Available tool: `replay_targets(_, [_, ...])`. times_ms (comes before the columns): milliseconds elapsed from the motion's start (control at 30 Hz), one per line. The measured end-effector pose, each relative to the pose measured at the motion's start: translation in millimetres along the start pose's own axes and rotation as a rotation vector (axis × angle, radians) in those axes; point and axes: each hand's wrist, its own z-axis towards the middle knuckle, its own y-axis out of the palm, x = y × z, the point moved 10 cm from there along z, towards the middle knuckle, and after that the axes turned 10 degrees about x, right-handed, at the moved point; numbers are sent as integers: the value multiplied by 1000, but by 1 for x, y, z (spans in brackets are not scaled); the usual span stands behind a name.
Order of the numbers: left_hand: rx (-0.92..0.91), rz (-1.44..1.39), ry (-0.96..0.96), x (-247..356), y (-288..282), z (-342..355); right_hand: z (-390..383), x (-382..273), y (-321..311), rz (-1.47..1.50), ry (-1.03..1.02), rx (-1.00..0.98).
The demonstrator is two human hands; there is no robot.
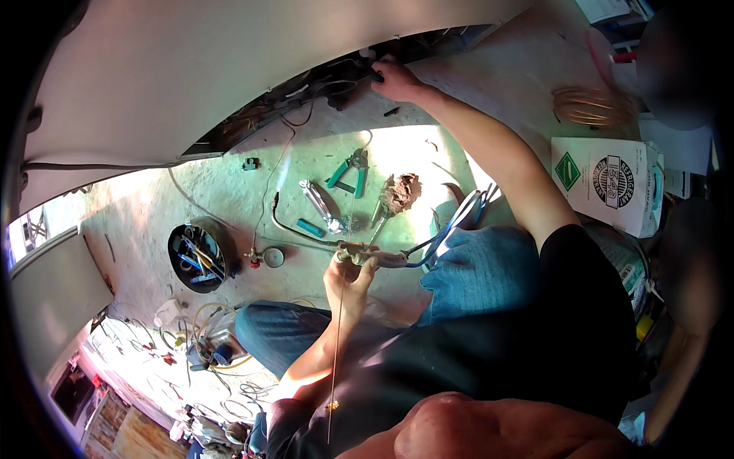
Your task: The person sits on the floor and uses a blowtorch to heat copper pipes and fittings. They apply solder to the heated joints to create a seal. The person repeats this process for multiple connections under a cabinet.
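Note:
My left hand (349, 284) is closed around the handle of a gas torch (390, 259), with a thin metal rod (334, 359) held alongside it. The torch's bent neck reaches left, and a pale flame (284, 170) comes from its tip. Blue hoses (463, 218) run from the handle's right end past my knee. At the low opening of a large white appliance (206, 69), my right hand (396, 81) has its fingers curled at a dark part; what they grip is hidden. Thin tubes and wires (294, 99) show in that opening.
On the floor lie green-handled pliers (356, 170), a silvery foil-like bundle (319, 203), a brown crumpled lump (403, 193) and a pressure gauge (272, 257). A round black tub (223, 233) holds several tools. Rightward are a white carton (573, 206) and a copper tubing coil (589, 105).

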Motion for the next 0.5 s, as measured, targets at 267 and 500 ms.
replay_targets(267, [25,-22,-2,-2,-5,4,-11,-30,8,-281,-12,-140])
replay_targets(500, [31,-30,-3,-1,0,7,-17,-25,16,-440,-71,-102])
